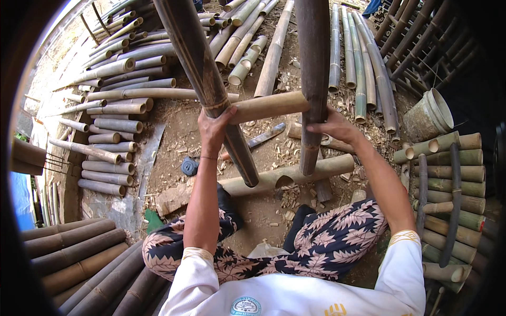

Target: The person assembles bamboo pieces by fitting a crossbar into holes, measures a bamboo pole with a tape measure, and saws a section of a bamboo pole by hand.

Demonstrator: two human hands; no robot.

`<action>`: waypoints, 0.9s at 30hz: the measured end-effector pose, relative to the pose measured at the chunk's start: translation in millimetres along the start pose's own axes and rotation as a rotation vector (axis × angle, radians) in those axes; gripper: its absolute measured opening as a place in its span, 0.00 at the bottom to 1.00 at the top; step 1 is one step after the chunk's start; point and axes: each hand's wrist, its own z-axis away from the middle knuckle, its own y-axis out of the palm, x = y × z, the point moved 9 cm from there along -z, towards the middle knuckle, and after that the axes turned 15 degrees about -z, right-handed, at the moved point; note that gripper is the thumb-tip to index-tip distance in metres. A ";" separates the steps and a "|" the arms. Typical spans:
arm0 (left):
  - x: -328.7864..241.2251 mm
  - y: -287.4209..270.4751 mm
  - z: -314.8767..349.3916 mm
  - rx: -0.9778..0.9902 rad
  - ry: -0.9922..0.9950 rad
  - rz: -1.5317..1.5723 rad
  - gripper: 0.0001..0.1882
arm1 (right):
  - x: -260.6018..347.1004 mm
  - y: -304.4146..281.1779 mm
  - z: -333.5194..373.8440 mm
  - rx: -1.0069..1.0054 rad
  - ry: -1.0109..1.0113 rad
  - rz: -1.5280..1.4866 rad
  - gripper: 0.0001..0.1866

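Two long dark bamboo poles stand before me, joined by a shorter, paler bamboo crosspiece [270, 107]. My left hand [214, 129] is wrapped round the left pole [196, 63], just below the crosspiece's left end. On the right pole [314, 58], my right hand [337, 128] grips from the outer side, with part of its fingers behind the pole. Beneath their lower ends lies a thick bamboo length [321, 171] with an oval hole cut in it. A machete-like blade [268, 135] rests on the ground between the poles.
A dark round tape measure [189, 166] lies left on the chip-strewn soil. Stacked bamboo lengths [113, 125] line the left side, and more poles [363, 63] lie ahead. To the right are a dirty bucket [428, 114] and a bamboo frame [448, 197]. Dark poles [74, 253] are near-left.
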 end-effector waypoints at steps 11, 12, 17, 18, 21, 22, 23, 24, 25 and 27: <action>16.7 12.4 -15.8 -0.014 -0.137 0.014 0.25 | -130.5 -54.2 -238.1 0.033 -0.192 0.127 0.40; 15.5 20.4 -14.3 0.005 -0.153 0.075 0.24 | -127.3 -37.2 -266.1 -0.041 -0.283 0.471 0.41; 15.8 19.6 -10.8 -0.031 -0.255 0.043 0.32 | -73.7 55.7 -362.4 0.041 -0.617 0.911 0.39; 16.7 20.2 -13.0 -0.034 -0.244 0.052 0.31 | -83.5 65.7 -381.4 0.089 -0.592 1.023 0.37; 25.1 21.9 -15.6 -0.058 -0.230 0.084 0.28 | -107.1 93.6 -418.8 0.199 -0.567 1.351 0.34; 27.5 23.0 -15.4 -0.052 -0.237 0.077 0.28 | -115.3 98.8 -428.7 0.225 -0.513 1.367 0.35; 29.4 24.5 -15.4 -0.043 -0.244 0.070 0.27 | -123.5 102.8 -438.1 0.248 -0.457 1.383 0.37; 27.7 24.9 -16.3 -0.049 -0.223 0.061 0.26 | -123.1 103.3 -445.0 0.184 -0.480 1.413 0.34; 28.1 26.0 -16.7 -0.063 -0.243 0.066 0.26 | -128.2 101.1 -449.6 0.124 -0.495 1.440 0.31; 29.4 28.8 -19.1 -0.077 -0.281 0.077 0.26 | -136.0 103.6 -458.2 0.035 -0.548 1.420 0.24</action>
